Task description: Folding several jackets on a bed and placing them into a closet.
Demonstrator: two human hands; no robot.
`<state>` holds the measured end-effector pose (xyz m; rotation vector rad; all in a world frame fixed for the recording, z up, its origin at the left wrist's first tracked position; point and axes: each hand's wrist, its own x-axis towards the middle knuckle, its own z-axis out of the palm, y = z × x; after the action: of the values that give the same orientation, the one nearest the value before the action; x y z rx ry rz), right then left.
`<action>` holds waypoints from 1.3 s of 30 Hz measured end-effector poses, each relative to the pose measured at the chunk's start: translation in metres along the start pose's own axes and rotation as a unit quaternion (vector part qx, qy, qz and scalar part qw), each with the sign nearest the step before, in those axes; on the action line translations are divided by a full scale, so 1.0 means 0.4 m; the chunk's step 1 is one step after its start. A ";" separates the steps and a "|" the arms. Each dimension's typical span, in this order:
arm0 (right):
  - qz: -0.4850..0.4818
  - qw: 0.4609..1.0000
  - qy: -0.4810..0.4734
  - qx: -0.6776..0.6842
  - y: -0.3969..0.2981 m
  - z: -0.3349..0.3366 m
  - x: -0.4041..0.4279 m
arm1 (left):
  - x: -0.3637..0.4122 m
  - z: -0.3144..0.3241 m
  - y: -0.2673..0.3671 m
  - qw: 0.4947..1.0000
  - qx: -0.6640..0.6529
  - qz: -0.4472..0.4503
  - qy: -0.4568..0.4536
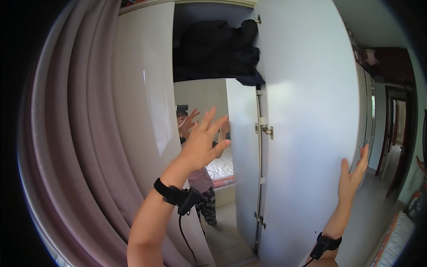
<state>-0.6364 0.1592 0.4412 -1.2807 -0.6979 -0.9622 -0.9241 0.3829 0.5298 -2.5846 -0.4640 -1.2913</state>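
My left hand is raised in front of a mirror panel in the wardrobe, fingers spread and holding nothing. The mirror reflects part of a person, raised hands and a bed. My right hand is at the outer edge of the open white wardrobe door, its thumb apart from the fingers. Whether it touches the door is unclear. Above the mirror, dark folded clothing fills an upper compartment, and a dark blue corner hangs over its front edge. Both wrists wear black straps with wired devices.
Long mauve curtains hang on the left, beside a glossy white wardrobe panel. Metal hinges join the open door to the frame. A mattress edge lies at lower right. Beyond are more cabinets and a doorway.
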 end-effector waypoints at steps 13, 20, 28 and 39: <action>-0.156 0.949 -0.112 0.248 -0.130 0.026 -0.030 | 0.025 0.051 0.266 0.997 0.033 0.037 -0.053; -0.114 0.891 -0.207 0.386 -0.252 0.259 -0.017 | -0.032 -0.008 0.171 0.994 0.087 -0.011 -0.063; -0.160 0.914 -0.212 0.306 -0.375 0.606 0.124 | -0.074 -0.078 -0.050 0.995 0.089 -0.028 -0.025; -0.180 0.961 -0.067 0.199 -0.548 0.940 0.429 | -0.029 -0.107 -0.226 0.994 0.077 0.067 -0.022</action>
<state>-0.7220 0.4909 0.7598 -0.8817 -1.1951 -0.9686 -0.9958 0.4506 0.5504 -2.4738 -0.3736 -1.1112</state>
